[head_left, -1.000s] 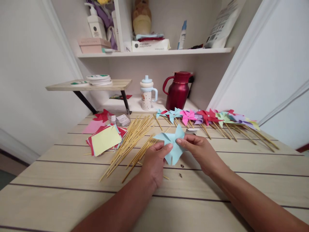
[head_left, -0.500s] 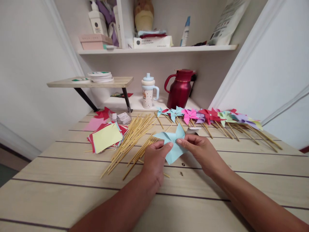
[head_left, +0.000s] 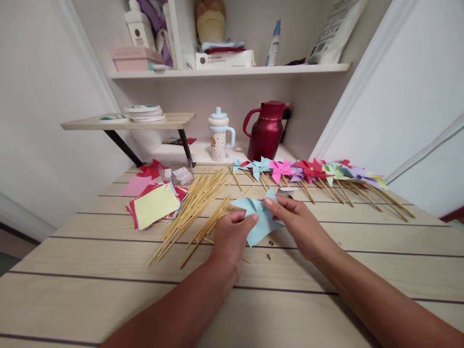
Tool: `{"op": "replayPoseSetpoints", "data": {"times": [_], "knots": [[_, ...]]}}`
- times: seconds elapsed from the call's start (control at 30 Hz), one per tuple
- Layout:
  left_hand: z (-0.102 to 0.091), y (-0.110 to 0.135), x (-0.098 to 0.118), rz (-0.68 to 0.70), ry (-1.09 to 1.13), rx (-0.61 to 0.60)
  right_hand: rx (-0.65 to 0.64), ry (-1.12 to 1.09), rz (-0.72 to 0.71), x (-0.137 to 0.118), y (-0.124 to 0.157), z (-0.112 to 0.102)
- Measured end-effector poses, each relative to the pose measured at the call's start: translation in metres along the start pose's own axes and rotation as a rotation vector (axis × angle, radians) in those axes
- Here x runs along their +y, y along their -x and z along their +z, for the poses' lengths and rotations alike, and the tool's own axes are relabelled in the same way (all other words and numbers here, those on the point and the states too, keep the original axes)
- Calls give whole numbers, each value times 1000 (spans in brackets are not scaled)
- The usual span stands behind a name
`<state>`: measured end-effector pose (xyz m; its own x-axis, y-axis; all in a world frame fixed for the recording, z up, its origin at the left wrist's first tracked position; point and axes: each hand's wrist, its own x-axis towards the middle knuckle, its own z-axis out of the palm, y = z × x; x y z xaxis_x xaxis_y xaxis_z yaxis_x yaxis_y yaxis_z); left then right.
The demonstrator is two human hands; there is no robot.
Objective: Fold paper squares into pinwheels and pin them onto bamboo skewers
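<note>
Between my two hands, above the wooden table, is a light blue paper pinwheel (head_left: pixel 261 229) with its blades partly folded. My left hand (head_left: pixel 232 237) pinches its left side, thumb lying on top near the centre. With thumb and fingers, my right hand (head_left: pixel 293 217) grips the upper right blade. Whatever lies behind the paper is hidden by it. Just left of my left hand lie thin wooden sticks (head_left: pixel 197 203) in a loose bundle. Finished pinwheels on sticks, one of them pink (head_left: pixel 281 169), rest in a row beyond my right hand.
A stack of coloured paper squares (head_left: pixel 155 208) lies left of the sticks, near a small clear box (head_left: pixel 181 176). At the back stand a straw cup (head_left: pixel 218 140) and a red thermos jug (head_left: pixel 266 133). A small raised shelf (head_left: pixel 177 121) holds rolls of tape (head_left: pixel 145 114).
My right thumb has moved from near the pinwheel's centre up to its upper right blade. My left hand keeps its pinch. The whole view has shifted slightly.
</note>
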<state>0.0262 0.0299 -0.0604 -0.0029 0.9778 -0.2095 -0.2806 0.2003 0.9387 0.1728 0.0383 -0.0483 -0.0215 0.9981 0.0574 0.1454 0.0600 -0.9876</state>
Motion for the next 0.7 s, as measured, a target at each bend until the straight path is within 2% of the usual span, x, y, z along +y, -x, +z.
{"op": "replayPoseSetpoints", "data": {"times": [0.27, 0.7], "knots": [[0, 3, -3, 28, -16, -98, 9, -53, 31, 1, 1, 1], [1, 2, -6, -30, 38, -141, 116, 14, -25, 7, -1, -2]]}}
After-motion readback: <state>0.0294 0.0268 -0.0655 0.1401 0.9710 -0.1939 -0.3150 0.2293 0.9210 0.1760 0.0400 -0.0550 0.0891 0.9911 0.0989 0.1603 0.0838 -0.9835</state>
